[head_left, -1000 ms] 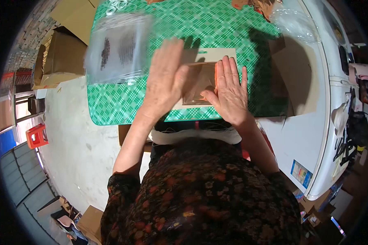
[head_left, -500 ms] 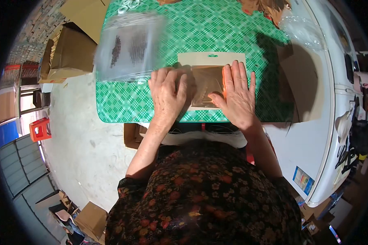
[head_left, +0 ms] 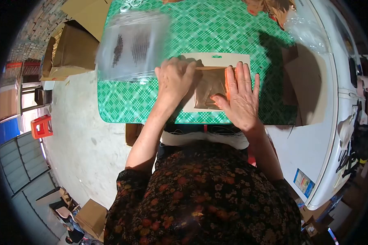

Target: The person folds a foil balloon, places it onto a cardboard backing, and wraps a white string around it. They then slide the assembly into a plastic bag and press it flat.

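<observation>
A pale backing card point(head_left: 230, 60) with a hang hole at its top lies on the green checked tablecloth point(head_left: 200, 28). On it rests a flat, shiny brown packet point(head_left: 208, 86) with an orange strip point(head_left: 227, 77) along its right side. My right hand point(head_left: 243, 96) lies flat over that right side, fingers stretched out and thumb on the packet. Curled at the card's left edge is my left hand point(head_left: 173, 79), thumb towards the packet's upper left corner. Its fingertips are hidden, so I cannot make out what they hold.
A stack of clear plastic bags point(head_left: 129, 49) with printed text lies at the left of the table. Crumpled brown paper point(head_left: 276, 10) and clear plastic wrap point(head_left: 306, 32) are at the far right. An open carton point(head_left: 73, 53) stands beyond the left edge; a white appliance point(head_left: 302, 157) borders the right.
My left hand has moved slightly up and right along the card's left edge, its fingers more tucked over. My right hand stays flat on the packet. The whole view has shifted slightly.
</observation>
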{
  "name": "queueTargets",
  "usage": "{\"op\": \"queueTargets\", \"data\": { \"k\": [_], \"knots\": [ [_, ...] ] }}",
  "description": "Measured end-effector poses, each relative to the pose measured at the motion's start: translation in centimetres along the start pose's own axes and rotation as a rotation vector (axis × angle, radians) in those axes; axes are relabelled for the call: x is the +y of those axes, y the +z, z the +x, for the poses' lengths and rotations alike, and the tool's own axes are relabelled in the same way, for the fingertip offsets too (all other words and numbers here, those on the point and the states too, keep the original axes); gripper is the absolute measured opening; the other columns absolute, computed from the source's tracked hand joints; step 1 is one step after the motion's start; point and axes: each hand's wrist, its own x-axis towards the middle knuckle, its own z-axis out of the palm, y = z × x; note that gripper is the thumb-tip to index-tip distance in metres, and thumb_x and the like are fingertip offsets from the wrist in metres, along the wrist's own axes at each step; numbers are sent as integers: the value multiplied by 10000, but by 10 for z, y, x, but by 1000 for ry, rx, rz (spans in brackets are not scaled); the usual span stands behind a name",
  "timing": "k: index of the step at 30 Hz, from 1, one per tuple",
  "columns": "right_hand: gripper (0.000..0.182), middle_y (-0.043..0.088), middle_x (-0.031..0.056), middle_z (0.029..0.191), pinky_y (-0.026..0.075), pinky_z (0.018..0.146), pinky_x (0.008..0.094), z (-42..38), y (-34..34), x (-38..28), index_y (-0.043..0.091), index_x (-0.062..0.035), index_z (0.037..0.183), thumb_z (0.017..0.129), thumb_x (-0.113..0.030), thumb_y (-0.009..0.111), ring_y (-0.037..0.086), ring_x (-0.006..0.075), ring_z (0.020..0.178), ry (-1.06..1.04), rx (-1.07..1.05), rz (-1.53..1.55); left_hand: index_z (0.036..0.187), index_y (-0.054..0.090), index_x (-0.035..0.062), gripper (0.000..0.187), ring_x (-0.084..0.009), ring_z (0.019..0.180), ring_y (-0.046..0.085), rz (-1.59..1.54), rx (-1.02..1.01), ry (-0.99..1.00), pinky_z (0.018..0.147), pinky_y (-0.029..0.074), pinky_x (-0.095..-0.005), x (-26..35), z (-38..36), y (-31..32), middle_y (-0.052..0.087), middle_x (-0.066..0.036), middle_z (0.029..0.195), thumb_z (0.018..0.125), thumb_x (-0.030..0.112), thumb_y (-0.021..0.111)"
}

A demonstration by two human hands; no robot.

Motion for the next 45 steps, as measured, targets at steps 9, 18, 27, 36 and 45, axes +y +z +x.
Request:
{"op": "queueTargets", "data": {
  "k": [9, 18, 27, 36, 45],
  "knots": [
    [976, 288, 287, 1733, 98, 1292, 675, 0, -1, 0, 375, -27, 1663, 948, -602, 709, 218, 434, 1638, -12, -4, 18, 1095, 794, 5, 308, -334, 679, 715, -129, -238, -176, 669, 563, -423, 3, 12, -15, 781, -205, 923, 1005, 293, 737],
    [991, 277, 284, 1741, 86, 1293, 671, -1, 0, 1, 351, -33, 1678, 952, -609, 702, 215, 430, 1640, 1, -18, 16, 1189, 735, 59, 250, -278, 801, 743, -9, -280, 42, 754, 585, -383, -8, 6, -27, 810, -135, 1013, 973, 169, 798],
    [999, 272, 284, 1743, 96, 1288, 687, 0, -1, 0, 346, -32, 1679, 949, -617, 698, 223, 436, 1637, -3, -32, -10, 1240, 741, 52, 302, -331, 935, 739, -160, -293, 155, 861, 607, -397, 1, 11, -23, 790, -135, 1091, 941, 53, 783],
    [994, 291, 290, 1729, 148, 1279, 700, 2, -5, -2, 369, -17, 1660, 951, -643, 672, 239, 454, 1628, -16, -44, -50, 1107, 769, 74, 207, -360, 1046, 660, -82, -147, 293, 970, 507, -464, -4, 11, -14, 725, -123, 1036, 900, 72, 779],
    [1002, 283, 292, 1735, 148, 1279, 708, 2, -5, 0, 379, -25, 1663, 944, -661, 665, 231, 455, 1633, -18, -53, -45, 1036, 747, 86, 139, -328, 994, 628, -40, -69, 337, 905, 443, -439, -11, 9, -3, 702, -92, 965, 901, 85, 782]
  ]
}}
